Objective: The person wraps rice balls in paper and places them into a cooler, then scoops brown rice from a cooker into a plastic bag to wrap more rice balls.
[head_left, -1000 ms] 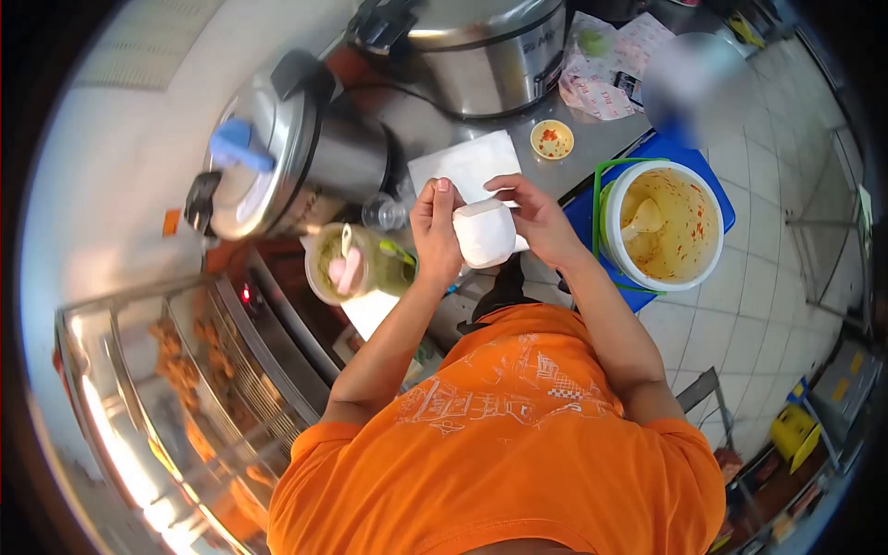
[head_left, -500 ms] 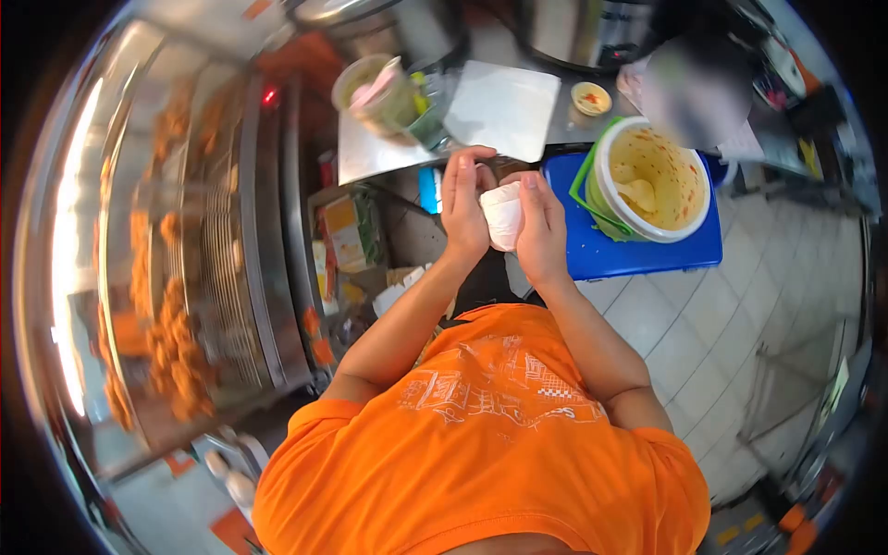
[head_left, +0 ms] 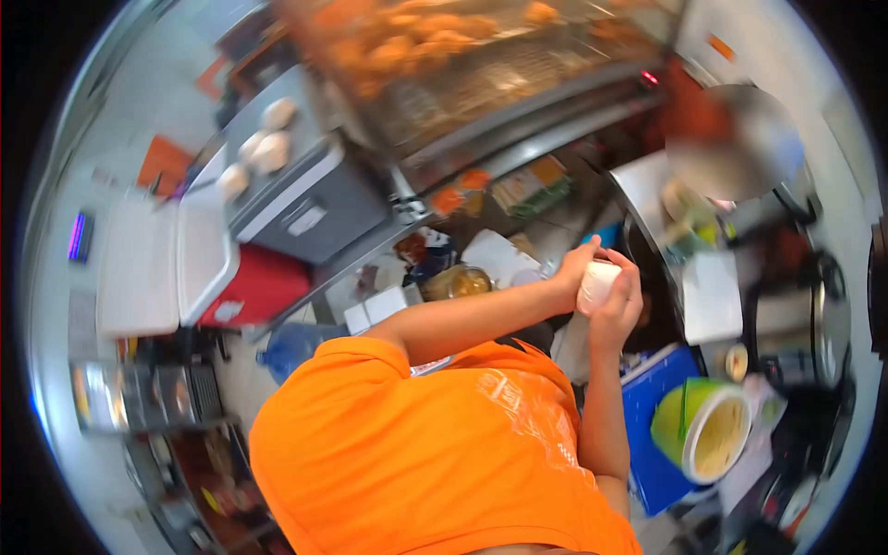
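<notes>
Both hands come together around a small white wrapped bundle (head_left: 596, 289); its contents are hidden. My right hand (head_left: 623, 303) wraps its fingers round the near right side of the bundle. On the other side, my left hand (head_left: 572, 273) cups it, with fingertips reaching over the top. Several similar white bundles (head_left: 270, 153) lie on the lid of a grey cooler (head_left: 305, 203) to the left. Beside it stands a red cooler (head_left: 264, 282) with its white lid swung open.
A glass display case (head_left: 499, 83) with fried food is ahead. To the right are a steel counter (head_left: 638, 180), a white board (head_left: 712, 296) and a green-and-white bucket (head_left: 671, 416) on a blue box lid (head_left: 647, 462). A blue water jug (head_left: 296, 347) stands on the floor.
My view has swung left, bringing the two coolers into sight and moving the display case ahead. The bundle stays between my hands, and my left hand has closed further around it.
</notes>
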Motion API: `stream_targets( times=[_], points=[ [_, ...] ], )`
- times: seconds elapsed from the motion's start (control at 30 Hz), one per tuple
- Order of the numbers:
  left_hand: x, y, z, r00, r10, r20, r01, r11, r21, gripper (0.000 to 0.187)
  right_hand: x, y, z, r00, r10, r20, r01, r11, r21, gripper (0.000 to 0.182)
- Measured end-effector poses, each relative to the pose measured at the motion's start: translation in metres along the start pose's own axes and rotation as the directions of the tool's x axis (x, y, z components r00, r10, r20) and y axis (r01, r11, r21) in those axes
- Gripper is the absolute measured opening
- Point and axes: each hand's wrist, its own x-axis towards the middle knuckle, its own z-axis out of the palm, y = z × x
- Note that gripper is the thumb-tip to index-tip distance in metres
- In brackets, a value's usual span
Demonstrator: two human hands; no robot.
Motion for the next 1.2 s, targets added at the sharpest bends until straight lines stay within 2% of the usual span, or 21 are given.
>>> stream_targets(
  times=[0.03, 0.07, 0.1, 0.13, 0.17, 0.27, 0.33, 0.4, 0.43, 0.47, 0.5, 0.53, 0.57, 0.6, 0.63, 0.77, 0.9, 1.0, 1.1, 1.13, 1.2],
  points=[
    [0.007, -0.001, -0.026, 0.981, 0.192, 0.005, -0.192, 0.98, 0.048, 0.046, 0.005, 0.006, 0.015, 0.998, -0.011, 0.068, 0.009, 1.0, 0.017, 0.045],
    [-0.006, 0.006, -0.036, 0.971, 0.238, -0.016, -0.238, 0.971, 0.033, 0.046, 0.006, 0.011, 0.024, 0.998, -0.002, 0.058, 0.001, 1.0, 0.015, 0.044],
    [-0.022, 0.014, -0.047, 0.916, 0.393, 0.077, -0.4, 0.903, 0.157, 0.044, 0.01, 0.016, 0.033, 0.999, 0.012, 0.035, -0.012, 1.0, 0.002, 0.044],
    [-0.038, 0.021, -0.058, 0.837, 0.512, 0.193, -0.547, 0.793, 0.268, 0.044, 0.012, 0.024, 0.044, 0.998, -0.002, 0.056, 0.002, 1.0, 0.005, 0.044],
    [-0.059, 0.026, -0.065, 0.78, 0.587, 0.216, -0.567, 0.518, 0.64, 0.042, 0.013, 0.031, 0.054, 0.991, 0.062, 0.118, -0.07, 0.996, 0.062, 0.044],
    [-0.092, 0.052, -0.086, 0.807, 0.582, 0.101, -0.552, 0.682, 0.479, 0.039, 0.006, 0.023, 0.088, 0.912, 0.189, 0.364, -0.277, 0.938, 0.208, 0.054],
    [-0.102, 0.079, -0.119, 0.856, 0.517, 0.0, -0.478, 0.791, 0.382, 0.038, -0.006, 0.025, 0.11, 0.883, 0.05, 0.466, -0.202, 0.938, 0.283, 0.059],
    [-0.118, 0.113, -0.153, 0.771, 0.626, -0.12, -0.574, 0.764, 0.295, 0.037, -0.011, 0.031, 0.101, 0.844, 0.079, 0.53, -0.234, 0.944, 0.232, 0.059],
    [-0.138, 0.145, -0.166, 0.689, 0.697, -0.198, -0.58, 0.695, 0.426, 0.038, -0.014, 0.034, 0.092, 0.804, 0.11, 0.585, -0.259, 0.949, 0.178, 0.058],
    [-0.157, 0.181, -0.187, 0.523, 0.812, -0.258, -0.573, 0.559, 0.599, 0.038, -0.018, 0.038, 0.081, 0.765, 0.142, 0.628, -0.281, 0.951, 0.126, 0.058],
    [-0.175, 0.222, -0.209, 0.402, 0.871, -0.281, -0.64, 0.487, 0.594, 0.04, -0.022, 0.044, 0.071, 0.726, 0.178, 0.664, -0.303, 0.95, 0.077, 0.057],
    [-0.181, 0.278, -0.291, 0.103, 0.988, -0.114, -0.332, 0.142, 0.932, 0.041, -0.027, 0.051, 0.062, 0.689, 0.219, 0.691, -0.328, 0.944, 0.028, 0.057],
    [-0.217, 0.343, -0.335, 0.103, 0.99, 0.096, 0.172, -0.113, 0.979, 0.043, -0.03, 0.067, 0.046, 0.719, 0.225, 0.658, -0.337, 0.941, 0.046, 0.057],
    [-0.253, 0.407, -0.376, 0.099, 0.948, 0.302, 0.639, -0.293, 0.711, 0.044, -0.034, 0.093, 0.021, 0.63, 0.393, 0.67, -0.489, 0.871, -0.05, 0.052],
    [-0.279, 0.461, -0.405, 0.14, 0.952, 0.272, 0.704, -0.289, 0.649, 0.045, -0.049, 0.111, -0.004, 0.523, 0.55, 0.651, -0.639, 0.759, -0.127, 0.047],
    [-0.312, 0.577, -0.48, 0.301, 0.949, -0.092, 0.628, -0.125, 0.768, 0.048, -0.115, 0.176, -0.093, 0.626, 0.685, 0.373, -0.602, 0.729, -0.327, 0.047],
    [-0.289, 0.632, -0.492, 0.173, 0.9, -0.399, 0.704, 0.17, 0.69, 0.051, -0.206, 0.247, -0.191, 0.56, 0.828, 0.036, -0.787, 0.545, -0.29, 0.036],
    [-0.275, 0.644, -0.477, 0.083, 0.857, -0.509, 0.727, 0.297, 0.619, 0.053, -0.262, 0.229, -0.246, 0.342, 0.894, -0.289, -0.933, 0.36, 0.009, 0.03],
    [-0.281, 0.651, -0.484, -0.007, 0.796, -0.605, 0.726, 0.42, 0.544, 0.055, -0.306, 0.193, -0.295, 0.235, 0.783, -0.576, -0.762, 0.516, 0.391, 0.041],
    [-0.285, 0.659, -0.493, -0.026, 0.778, -0.628, 0.718, 0.451, 0.53, 0.056, -0.315, 0.178, -0.31, 0.227, 0.685, -0.693, -0.614, 0.652, 0.444, 0.053],
    [-0.286, 0.677, -0.497, -0.057, 0.758, -0.649, 0.701, 0.493, 0.515, 0.058, -0.313, 0.133, -0.337, 0.082, 0.499, -0.863, -0.458, 0.788, 0.412, 0.064]
  ],
)
